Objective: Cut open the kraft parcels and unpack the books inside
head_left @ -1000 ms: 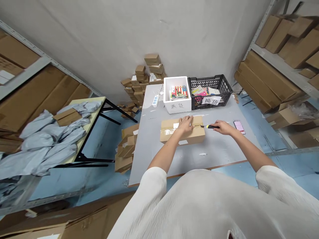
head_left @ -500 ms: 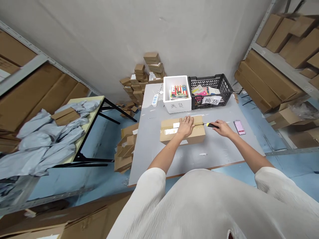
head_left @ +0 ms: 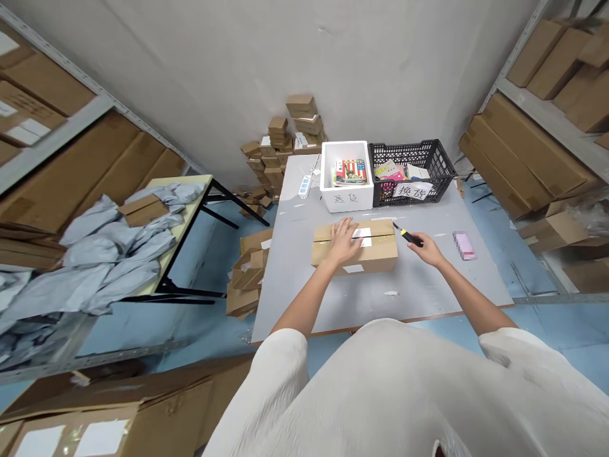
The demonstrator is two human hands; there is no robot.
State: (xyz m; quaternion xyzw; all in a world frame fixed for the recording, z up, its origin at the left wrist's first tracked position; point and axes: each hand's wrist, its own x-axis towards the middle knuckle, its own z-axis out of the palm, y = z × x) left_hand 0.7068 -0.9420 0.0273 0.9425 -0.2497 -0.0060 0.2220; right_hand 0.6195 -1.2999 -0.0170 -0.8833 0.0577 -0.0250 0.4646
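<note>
A brown cardboard box point(head_left: 371, 259) with white labels lies on the grey table point(head_left: 290, 285). A dark slit runs along the middle of its top. My left hand point(head_left: 343, 242) rests flat on the box's top, left of centre, with its fingers spread. In my right hand point(head_left: 428, 249) is a black and yellow box cutter point(head_left: 408, 236), its blade pointing up and left. The blade tip is close to the box's right end; whether it touches I cannot tell.
Behind the box stand a white foam bin point(head_left: 346, 198) and a black plastic crate point(head_left: 435, 171), both holding books. A phone point(head_left: 464, 245) lies to the right. Stacked cartons point(head_left: 273, 158) stand behind the table. Grey bags point(head_left: 109, 254) cover a side table at left.
My left hand has slid left along the box. The cutter has turned and its tip has come away from the seam, which now shows as a dark open line.
</note>
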